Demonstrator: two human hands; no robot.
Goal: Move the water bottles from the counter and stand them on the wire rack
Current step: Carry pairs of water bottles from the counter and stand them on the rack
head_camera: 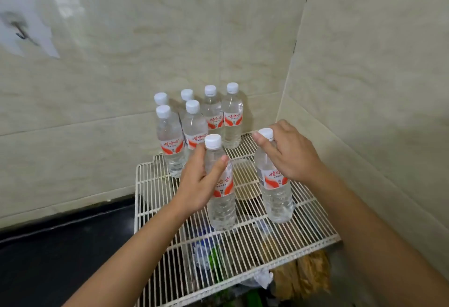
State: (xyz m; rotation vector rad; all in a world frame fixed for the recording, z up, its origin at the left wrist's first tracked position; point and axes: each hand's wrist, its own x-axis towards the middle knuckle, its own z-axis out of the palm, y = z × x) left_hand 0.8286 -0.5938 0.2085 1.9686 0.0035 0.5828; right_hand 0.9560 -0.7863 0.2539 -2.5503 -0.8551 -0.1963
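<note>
As left hand point(199, 182) and right hand point(289, 153) each grip one, clear white-capped red-labelled bottles point(221, 199), upright on rack point(306, 230)

Back of wire rack point(155, 195) blocked by six upright bottles point(232, 117); tiled wall point(376, 76) bounds right side. Bare grid open along front edge and front-left corner.

Hands point(198, 180) around bottles point(222, 199) on rack point(308, 209)

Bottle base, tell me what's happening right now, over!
Left hand grips middle bottle, right hand grips right bottle near its cap. Both upright on wire rack. Six bottles behind, nothing blocking.
</note>
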